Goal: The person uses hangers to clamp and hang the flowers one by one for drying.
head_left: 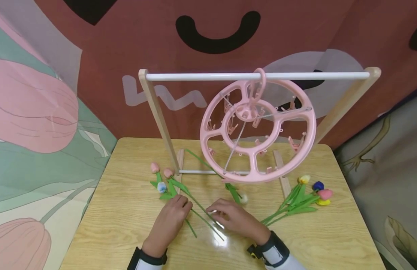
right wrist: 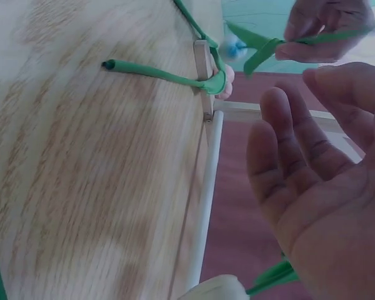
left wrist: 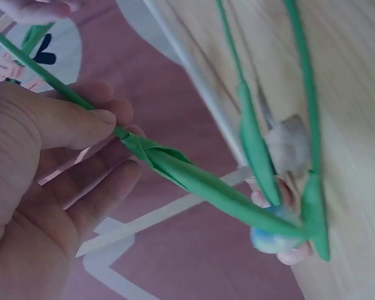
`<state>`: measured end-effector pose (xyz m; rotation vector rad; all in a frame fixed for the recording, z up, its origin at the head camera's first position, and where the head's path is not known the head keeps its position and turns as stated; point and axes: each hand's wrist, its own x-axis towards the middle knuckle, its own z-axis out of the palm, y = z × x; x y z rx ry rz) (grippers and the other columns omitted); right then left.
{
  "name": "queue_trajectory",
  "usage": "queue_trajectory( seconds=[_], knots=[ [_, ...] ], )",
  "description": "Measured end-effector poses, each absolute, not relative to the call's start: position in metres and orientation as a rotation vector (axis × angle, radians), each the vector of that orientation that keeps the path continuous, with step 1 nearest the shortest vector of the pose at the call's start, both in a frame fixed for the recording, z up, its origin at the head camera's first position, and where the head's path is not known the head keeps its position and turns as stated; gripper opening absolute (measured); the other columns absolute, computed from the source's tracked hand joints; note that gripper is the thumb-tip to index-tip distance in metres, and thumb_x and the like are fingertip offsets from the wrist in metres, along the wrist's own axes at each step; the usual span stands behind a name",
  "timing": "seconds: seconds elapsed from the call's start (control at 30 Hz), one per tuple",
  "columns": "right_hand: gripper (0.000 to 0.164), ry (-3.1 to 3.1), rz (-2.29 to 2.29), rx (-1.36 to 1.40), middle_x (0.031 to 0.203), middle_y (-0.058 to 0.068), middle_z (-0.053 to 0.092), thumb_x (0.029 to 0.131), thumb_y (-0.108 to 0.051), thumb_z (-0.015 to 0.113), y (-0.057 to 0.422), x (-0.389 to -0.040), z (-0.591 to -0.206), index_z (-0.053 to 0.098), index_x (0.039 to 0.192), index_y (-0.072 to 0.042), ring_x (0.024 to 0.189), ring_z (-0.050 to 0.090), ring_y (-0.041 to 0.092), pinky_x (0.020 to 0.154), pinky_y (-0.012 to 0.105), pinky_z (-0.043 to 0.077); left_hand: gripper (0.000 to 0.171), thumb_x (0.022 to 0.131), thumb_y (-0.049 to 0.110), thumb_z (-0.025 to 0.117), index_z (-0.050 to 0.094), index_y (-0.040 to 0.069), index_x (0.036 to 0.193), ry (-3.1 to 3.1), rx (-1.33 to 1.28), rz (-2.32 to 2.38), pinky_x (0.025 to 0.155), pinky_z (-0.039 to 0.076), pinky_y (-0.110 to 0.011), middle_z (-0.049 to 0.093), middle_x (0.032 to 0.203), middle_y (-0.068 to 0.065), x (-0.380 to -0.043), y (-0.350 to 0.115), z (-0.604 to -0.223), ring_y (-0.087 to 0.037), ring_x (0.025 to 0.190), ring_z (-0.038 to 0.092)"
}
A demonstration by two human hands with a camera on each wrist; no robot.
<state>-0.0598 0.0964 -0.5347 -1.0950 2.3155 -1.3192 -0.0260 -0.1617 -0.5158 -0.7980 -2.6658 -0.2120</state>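
Observation:
My left hand (head_left: pixel 172 215) pinches the green stem of an artificial blue tulip (head_left: pixel 162 187) between thumb and fingers, just below its leaves. In the left wrist view the stem (left wrist: pixel 62 90) runs across the hand, and the pale blue bloom (left wrist: pixel 265 240) lies beyond the leaves. Two pink tulips (head_left: pixel 154 167) (head_left: pixel 168 172) lie on the table around it. My right hand (head_left: pixel 233 217) is to the right of the stems, its fingers loosely bent; its palm (right wrist: pixel 337 219) holds nothing in the right wrist view. Near it lies a white tulip (head_left: pixel 243 198).
A wooden stand with a white bar (head_left: pixel 201 77) rises behind the hands. From the bar hangs a round pink clip hanger (head_left: pixel 255 176) with small clips. At right lies a bunch of tulips (head_left: pixel 301 202) in yellow, blue and pink on the wooden table (head_left: pixel 103 225).

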Motion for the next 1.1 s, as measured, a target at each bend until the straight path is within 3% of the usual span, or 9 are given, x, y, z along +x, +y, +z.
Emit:
queue_trajectory(
  seconds=[0.13, 0.3, 0.5, 0.7, 0.93, 1.1],
  knots=[
    [0.040, 2.384, -1.296, -1.077, 0.135, 0.004, 0.066, 0.101, -0.014, 0.068, 0.095, -0.059, -0.530, 0.062, 0.140, -0.016, 0.115, 0.066, 0.018, 0.099, 0.031, 0.059, 0.034, 0.072, -0.015, 0.084, 0.072, 0.007, 0.095, -2.638, -0.793, -0.318, 0.077, 0.060, -0.028, 0.066, 0.094, -0.003, -0.026, -0.159, -0.506, -0.017, 0.090, 0.064],
    [0.052, 2.508, -1.276, -1.072, 0.151, 0.006, 0.056, 0.100, -0.020, 0.069, 0.093, -0.059, -0.522, 0.053, 0.149, -0.017, 0.139, 0.053, 0.024, 0.116, 0.046, 0.048, 0.035, 0.077, -0.016, 0.080, 0.074, 0.005, 0.104, -2.518, -0.740, -0.579, 0.078, 0.062, -0.024, 0.071, 0.098, -0.004, -0.027, -0.151, -0.489, -0.017, 0.090, 0.068],
    [0.060, 2.561, -1.266, -1.033, 0.158, 0.006, 0.049, 0.099, -0.021, 0.070, 0.095, -0.061, -0.521, 0.047, 0.154, -0.016, 0.146, 0.046, 0.026, 0.120, 0.051, 0.042, 0.030, 0.084, -0.014, 0.073, 0.069, 0.001, 0.110, -2.355, -0.710, -0.945, 0.084, 0.061, -0.021, 0.073, 0.102, -0.007, -0.030, -0.142, -0.478, -0.020, 0.092, 0.072],
    [0.052, 2.606, -1.203, -1.053, 0.149, 0.007, 0.058, 0.098, -0.021, 0.071, 0.097, -0.062, -0.530, 0.055, 0.147, -0.013, 0.138, 0.054, 0.026, 0.115, 0.051, 0.048, 0.027, 0.087, -0.016, 0.072, 0.066, 0.000, 0.108, -2.211, -0.620, -1.368, 0.081, 0.063, -0.021, 0.073, 0.102, -0.011, -0.030, -0.129, -0.479, -0.024, 0.094, 0.074],
    [0.021, 2.665, -1.292, -1.022, 0.117, -0.005, 0.071, 0.098, -0.018, 0.071, 0.101, -0.059, -0.532, 0.069, 0.119, -0.016, 0.111, 0.066, 0.013, 0.095, 0.037, 0.061, 0.020, 0.091, -0.014, 0.067, 0.062, -0.006, 0.108, -1.988, -0.440, -1.861, 0.079, 0.066, -0.034, 0.071, 0.102, -0.025, -0.027, -0.125, -0.485, -0.016, 0.100, 0.074],
    [0.019, 2.709, -1.419, -1.063, 0.112, -0.003, 0.074, 0.095, -0.008, 0.072, 0.109, -0.055, -0.530, 0.071, 0.113, -0.015, 0.102, 0.070, 0.013, 0.084, 0.029, 0.064, 0.020, 0.091, -0.014, 0.068, 0.060, -0.010, 0.109, -1.883, -0.303, -2.038, 0.080, 0.066, -0.036, 0.069, 0.103, -0.030, -0.026, -0.125, -0.489, -0.018, 0.097, 0.075]
  ],
)
